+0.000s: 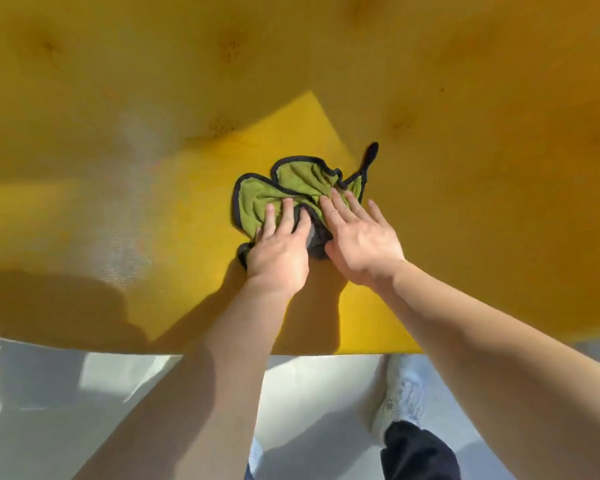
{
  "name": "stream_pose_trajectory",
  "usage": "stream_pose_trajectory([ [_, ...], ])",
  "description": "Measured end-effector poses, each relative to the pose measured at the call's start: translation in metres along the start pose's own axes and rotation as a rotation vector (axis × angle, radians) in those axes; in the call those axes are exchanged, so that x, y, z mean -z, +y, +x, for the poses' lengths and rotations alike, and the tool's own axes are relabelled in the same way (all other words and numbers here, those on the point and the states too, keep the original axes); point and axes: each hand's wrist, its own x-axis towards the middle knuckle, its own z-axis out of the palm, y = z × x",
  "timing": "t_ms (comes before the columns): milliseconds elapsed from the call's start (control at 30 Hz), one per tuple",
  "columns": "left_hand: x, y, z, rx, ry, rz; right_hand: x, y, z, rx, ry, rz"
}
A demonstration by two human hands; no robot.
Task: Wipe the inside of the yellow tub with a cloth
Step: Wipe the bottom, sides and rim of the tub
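Green terry with a dark bound hem, the cloth (pixel 291 192) lies bunched on the floor of the yellow tub (pixel 482 185), near the middle of that floor and a little towards its near edge, in a wedge of sunlight that crosses the bottom. Both hands press it flat rather than pinch it: the left hand (pixel 279 251) lies palm-down on the cloth's near left part with fingers spread, and the right hand (pixel 361 244) lies palm-down just beside it on the near right part, fingers extended over the folds. Neither hand closes around anything; the hold is downward pressure only. A dark hanging loop (pixel 370 154) sticks out from the cloth's far right corner. The cloth looks soft, light and limp, so it will likely crumple and ride up under a push; flat palms over its middle, as here, seem the better hold, keeping the hem tucked under the fingers. The tub looks like stiff, smooth plastic, and a pale sheen on the floor to the left may be a damp or scuffed patch; I cannot tell which. If it is wet, the cloth may slide readily. Darker blotches show on the far part of the tub. A pale sneaker (pixel 395 400) stands on the ground outside the near edge.
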Motion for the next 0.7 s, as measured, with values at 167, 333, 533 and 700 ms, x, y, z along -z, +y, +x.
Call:
stream_pose_trajectory([
  [167, -0.009, 0.118, 0.008, -0.279, -0.057, -0.154, 0.03, 0.103, -0.069, -0.262, 0.078, -0.181],
  [333, -0.008, 0.089, 0.0, -0.418, -0.013, -0.214, 0.025, 0.094, -0.07, -0.328, 0.208, -0.082],
  [533, -0.005, -0.025, -0.034, -0.059, 0.135, 0.013, -0.008, 0.015, -0.022, 0.037, -0.064, 0.055],
  [700, -0.016, 0.007, -0.022, -0.051, 0.105, 0.11, 0.001, 0.022, -0.034, 0.057, -0.098, -0.141],
])
